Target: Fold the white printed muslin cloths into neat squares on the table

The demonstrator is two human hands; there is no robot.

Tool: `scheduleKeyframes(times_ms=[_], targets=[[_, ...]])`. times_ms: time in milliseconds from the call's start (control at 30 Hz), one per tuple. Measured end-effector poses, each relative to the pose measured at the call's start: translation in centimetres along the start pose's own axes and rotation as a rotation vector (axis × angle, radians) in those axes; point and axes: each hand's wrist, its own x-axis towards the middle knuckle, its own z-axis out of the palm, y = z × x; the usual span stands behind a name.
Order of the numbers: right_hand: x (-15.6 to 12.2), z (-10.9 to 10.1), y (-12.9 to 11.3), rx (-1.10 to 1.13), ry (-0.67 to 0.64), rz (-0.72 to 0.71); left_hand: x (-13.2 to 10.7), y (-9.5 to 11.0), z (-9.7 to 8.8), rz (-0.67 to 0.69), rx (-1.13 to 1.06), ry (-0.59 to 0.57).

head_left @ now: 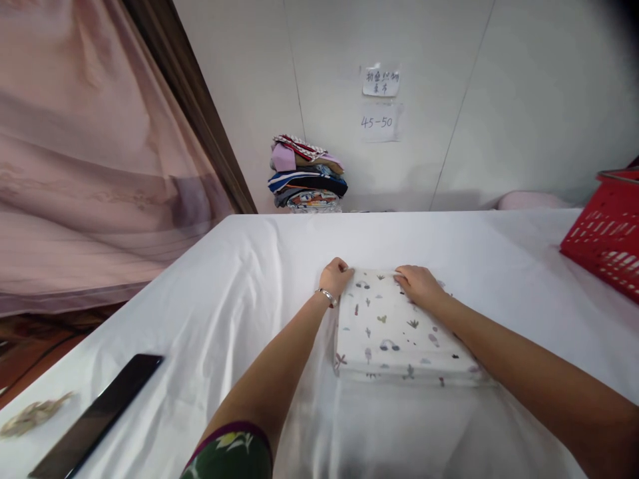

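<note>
A folded white cloth (387, 326) printed with small cacti, plants and rainbows lies on the white-covered table (239, 279). At its far left corner, my left hand (337, 277) pinches the edge between thumb and fingers; a silver bracelet circles that wrist. My right hand (418, 284) grips the far edge further right, thumb toward me and fingers bent over the cloth. The cloth lies flat in several layers, its near edge showing a thick fold. My right forearm hides part of its right side.
A dark flat slab (100, 419) and a small beige bundle (34, 416) lie at the near left. A red plastic basket (612, 226) stands at the right edge. Behind the table are stacked folded fabrics (308, 176); a pink curtain (90, 146) hangs left.
</note>
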Motion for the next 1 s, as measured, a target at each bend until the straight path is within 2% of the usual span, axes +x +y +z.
scheduleKeyframes(times_ms=[200,367,467,567,633,700,767,800,900,1000], targets=[[-0.1,-0.6,0.1,0.026,-0.013,-0.071,-1.9,1.4,-0.9,0.162,0.004,0.094],[0.5,-0.1,0.1,-0.035,-0.084,-0.066,-1.0,0.6,-0.4,-0.058,0.159,-0.003],[0.4,-0.1,0.0,-0.034,-0.094,-0.055,-0.6,0.2,-0.3,-0.045,0.178,0.003],[-0.5,-0.4,-0.3,-0.034,-0.042,-0.054,-1.1,0.6,-0.7,-0.014,0.209,0.022],[-1.3,-0.4,-0.8,-0.053,0.002,-0.079,-1.9,1.2,-0.7,0.055,0.245,0.051],[-2.0,-0.1,-1.4,-0.063,-0.011,-0.136,-3.2,1.7,-0.3,0.237,0.312,0.055],[-2.5,0.3,-1.9,-0.058,-0.065,-0.188,-4.5,1.9,0.6,0.438,0.410,-0.007],[-2.6,0.5,-2.1,-0.055,-0.087,-0.199,-5.1,1.8,1.2,0.494,0.459,-0.061],[-2.9,0.7,-1.6,-0.061,-0.107,-0.171,-6.1,1.2,2.5,0.464,0.553,-0.197],[-3.4,0.1,0.5,-0.080,-0.131,-0.076,-6.3,0.7,2.9,0.431,0.571,-0.231]])
